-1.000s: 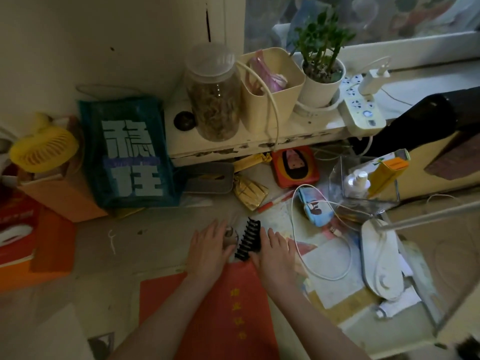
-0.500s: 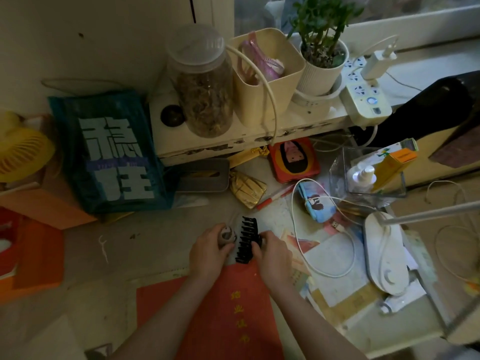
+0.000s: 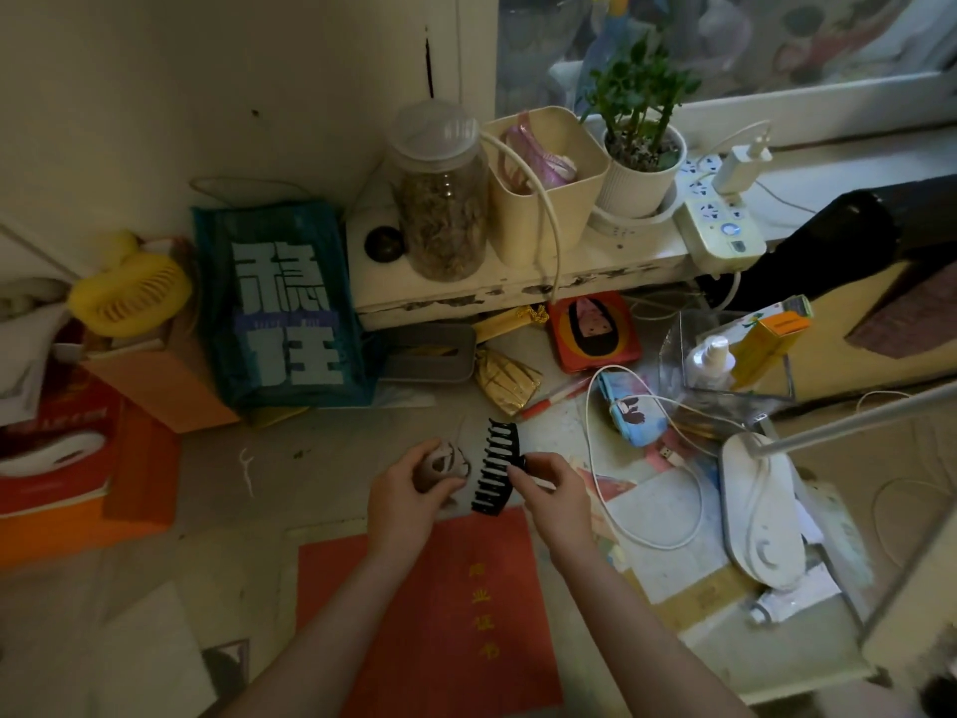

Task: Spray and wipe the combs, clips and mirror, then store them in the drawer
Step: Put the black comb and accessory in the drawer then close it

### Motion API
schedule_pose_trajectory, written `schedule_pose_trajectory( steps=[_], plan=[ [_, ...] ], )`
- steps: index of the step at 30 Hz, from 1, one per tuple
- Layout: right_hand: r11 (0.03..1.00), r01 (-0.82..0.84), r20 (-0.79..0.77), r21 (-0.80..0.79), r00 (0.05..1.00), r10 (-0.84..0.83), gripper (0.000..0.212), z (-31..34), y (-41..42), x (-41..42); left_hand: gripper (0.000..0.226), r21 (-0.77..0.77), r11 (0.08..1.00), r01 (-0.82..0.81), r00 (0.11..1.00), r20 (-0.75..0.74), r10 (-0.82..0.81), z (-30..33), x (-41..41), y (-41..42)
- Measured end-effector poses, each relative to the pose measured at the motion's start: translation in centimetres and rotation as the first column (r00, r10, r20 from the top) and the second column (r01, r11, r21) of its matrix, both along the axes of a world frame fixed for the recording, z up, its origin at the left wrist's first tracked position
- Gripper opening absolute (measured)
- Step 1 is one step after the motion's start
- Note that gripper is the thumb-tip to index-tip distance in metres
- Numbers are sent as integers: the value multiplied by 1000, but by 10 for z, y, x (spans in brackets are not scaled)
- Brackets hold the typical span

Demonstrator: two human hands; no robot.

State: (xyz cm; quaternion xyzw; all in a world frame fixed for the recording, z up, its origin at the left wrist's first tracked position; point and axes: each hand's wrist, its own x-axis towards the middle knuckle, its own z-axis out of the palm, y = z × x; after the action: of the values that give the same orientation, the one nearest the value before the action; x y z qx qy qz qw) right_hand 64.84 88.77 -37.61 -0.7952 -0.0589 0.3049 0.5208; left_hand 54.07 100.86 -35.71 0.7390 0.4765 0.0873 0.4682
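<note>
A black claw clip (image 3: 494,467) with long teeth is held just above the desk, pinched at its right side by my right hand (image 3: 551,492). My left hand (image 3: 409,497) curls round a small brownish clip (image 3: 443,461) right beside it. A small white spray bottle (image 3: 712,357) stands in a clear box (image 3: 725,355) at the right. No mirror or drawer can be made out in this dim view.
A red booklet (image 3: 440,614) lies under my forearms. A white lamp base (image 3: 761,515) and a looping white cable (image 3: 642,458) sit to the right. Behind stand a teal bag (image 3: 282,308), a jar (image 3: 440,194), a beige bin (image 3: 544,184), a potted plant (image 3: 642,163) and a power strip (image 3: 720,220).
Both hands went from lying flat beside the clips to curling round them and lifting them slightly. The camera view shifted a little.
</note>
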Motion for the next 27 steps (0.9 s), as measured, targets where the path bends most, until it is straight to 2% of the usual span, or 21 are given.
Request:
schedule_pose_trajectory(
  steps=[4, 8, 15, 23, 27],
  plan=[
    [996, -52, -67, 74, 996, 57, 30, 18, -7, -6, 52, -69, 993, -95, 988, 114, 102, 25, -21, -8],
    [973, -133, -115, 186, 981, 156, 34, 36, -9, -27, 54, -69, 980, -189, 964, 177, 198, 46, -62, -19],
    [899, -303, -185, 316, 910, 372, 51, 57, 11, -91, 52, -96, 923, -373, 878, 284, 385, 66, -155, -28],
    [804, -502, -139, 318, 814, 564, 50, 70, 38, -192, 48, -36, 863, -503, 806, 341, 484, 80, -260, -25],
    [792, -522, -128, 317, 804, 581, 49, 74, 52, -258, 46, -110, 849, -517, 771, 370, 518, 80, -328, -11]
  ],
)
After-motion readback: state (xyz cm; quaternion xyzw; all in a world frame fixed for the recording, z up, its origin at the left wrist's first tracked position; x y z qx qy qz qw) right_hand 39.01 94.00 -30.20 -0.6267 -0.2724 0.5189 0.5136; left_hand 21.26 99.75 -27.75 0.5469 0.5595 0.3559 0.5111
